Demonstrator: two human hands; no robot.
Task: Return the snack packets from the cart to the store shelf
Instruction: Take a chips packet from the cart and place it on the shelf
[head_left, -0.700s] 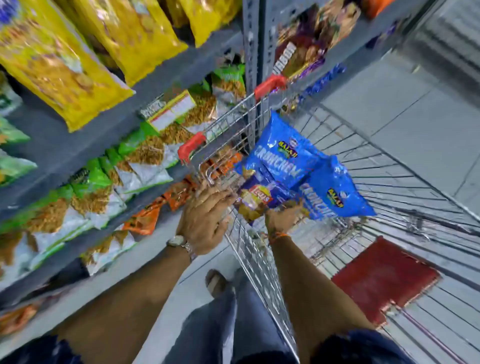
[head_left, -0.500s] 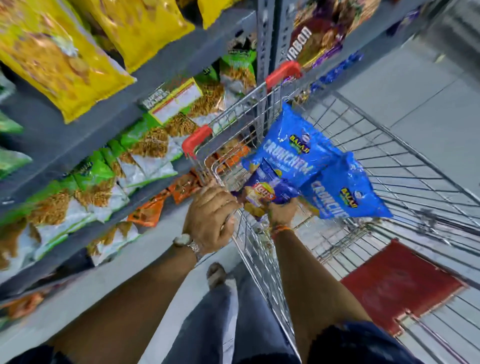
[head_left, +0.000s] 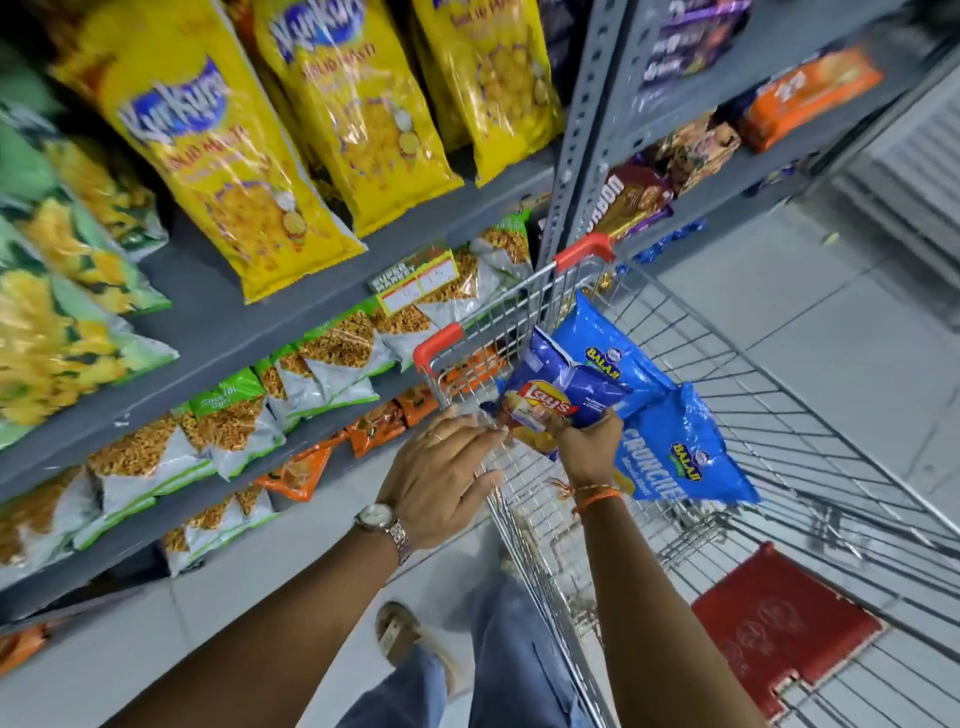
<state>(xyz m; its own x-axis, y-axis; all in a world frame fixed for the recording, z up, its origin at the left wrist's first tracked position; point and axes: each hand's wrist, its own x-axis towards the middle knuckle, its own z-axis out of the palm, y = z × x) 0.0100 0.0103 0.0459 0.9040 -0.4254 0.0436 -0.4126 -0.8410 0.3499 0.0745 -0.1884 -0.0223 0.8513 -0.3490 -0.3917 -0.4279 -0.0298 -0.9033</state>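
On your left, the grey store shelf (head_left: 249, 322) carries yellow Kurkure bags (head_left: 223, 171). Your left hand (head_left: 441, 480) hovers at the cart (head_left: 769, 415) rim, fingers loosely spread, gripping nothing. Your right hand (head_left: 589, 449) clasps the Lay's packet (head_left: 561, 395) above the cart, with 2 blue Balaji packets (head_left: 680, 452) (whether gripped too, I cannot tell) just beside it.

shelf (head_left: 291, 317) left, cart (head_left: 779, 426) right
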